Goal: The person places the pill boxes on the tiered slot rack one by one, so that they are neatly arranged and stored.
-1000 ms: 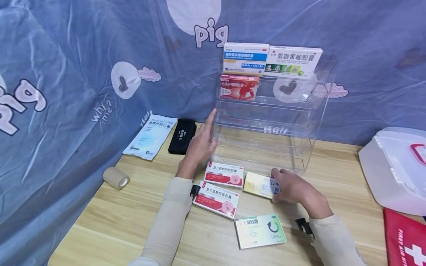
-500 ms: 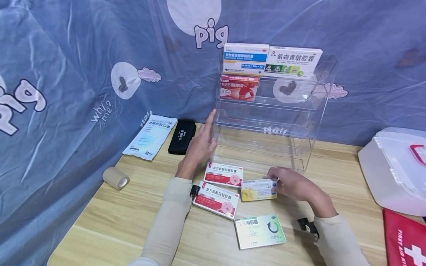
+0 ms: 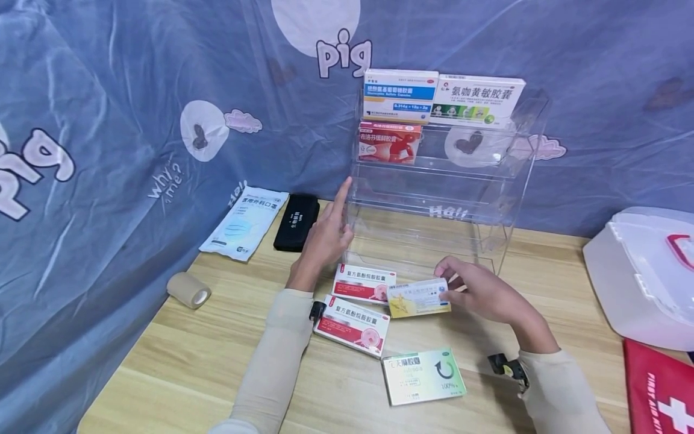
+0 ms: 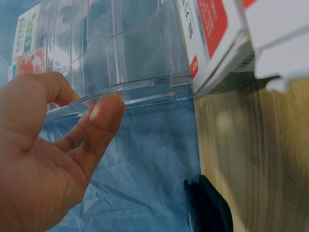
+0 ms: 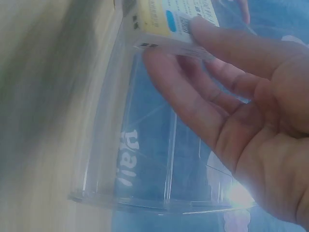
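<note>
My right hand (image 3: 485,295) pinches the end of a yellow-and-white medicine box (image 3: 414,299), its thumb on the printed face and its fingers behind. The box is tilted up off the table, in front of a clear tiered display rack (image 3: 428,235). My left hand (image 4: 53,145) grips the rack's left side panel between thumb and fingers. Two red-and-white medicine boxes (image 3: 352,325) lie between my arms, and a green-and-white medicine box (image 3: 424,378) lies nearer the front. Higher on the rack stand a blue-and-white box (image 3: 400,95), a white-and-green box (image 3: 478,101) and a red box (image 3: 389,143).
Left of the rack lie a mask packet (image 3: 245,223), a black case (image 3: 296,223) and a tan bandage roll (image 3: 188,290). A white lidded container (image 3: 640,277) and a red first aid pouch (image 3: 658,386) occupy the right side. A blue curtain (image 3: 135,150) hangs behind.
My right hand has tipped the yellow-and-white box up from the table, turned its face forward and raised it slightly. The left hand stays on the rack.
</note>
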